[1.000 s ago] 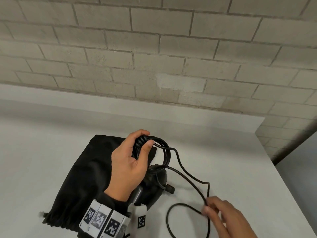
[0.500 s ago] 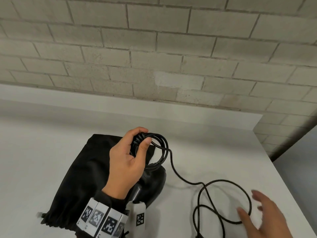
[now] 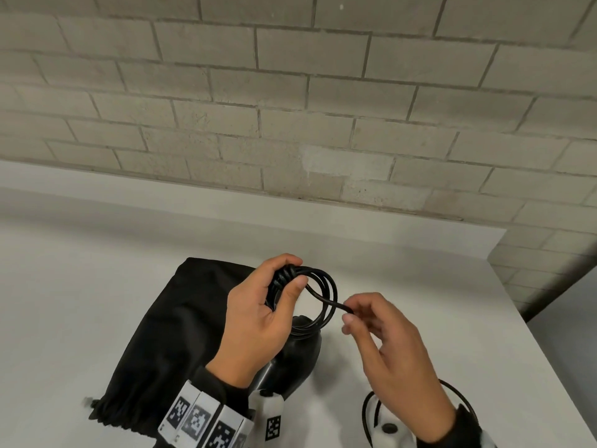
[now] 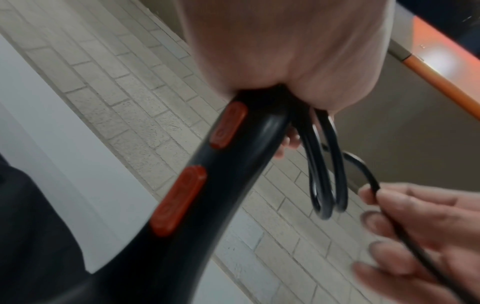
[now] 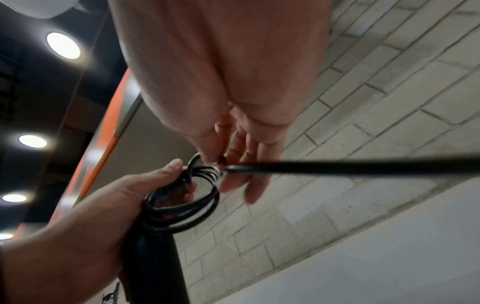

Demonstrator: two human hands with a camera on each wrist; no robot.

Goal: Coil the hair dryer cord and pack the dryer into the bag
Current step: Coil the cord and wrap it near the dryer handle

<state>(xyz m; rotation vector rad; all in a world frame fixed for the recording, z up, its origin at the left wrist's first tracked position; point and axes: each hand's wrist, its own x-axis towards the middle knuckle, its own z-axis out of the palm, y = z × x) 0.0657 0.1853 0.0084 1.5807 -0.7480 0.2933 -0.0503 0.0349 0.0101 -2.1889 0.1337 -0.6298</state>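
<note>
A black hair dryer (image 3: 298, 354) stands nose-down on the white table, handle up, with two red buttons (image 4: 179, 200) on the handle. My left hand (image 3: 268, 315) grips the top of the handle (image 5: 155, 265) together with several loops of the black cord (image 3: 326, 295). My right hand (image 3: 381, 337) is raised beside the coil and pinches the free cord (image 4: 374, 185) between thumb and forefinger, just right of the loops. More loose cord (image 3: 368, 415) lies on the table under my right wrist. The black drawstring bag (image 3: 174, 344) lies flat to the left of the dryer.
The white table (image 3: 97, 286) runs back to a grey brick wall (image 3: 290, 108). Its right edge (image 3: 529, 331) drops off close to my right hand. Bare tabletop lies to the left of the bag and behind the dryer.
My right hand has come up from the table at the lower right and taken hold of the cord next to the coil. The left hand has kept its grip on coil and handle.
</note>
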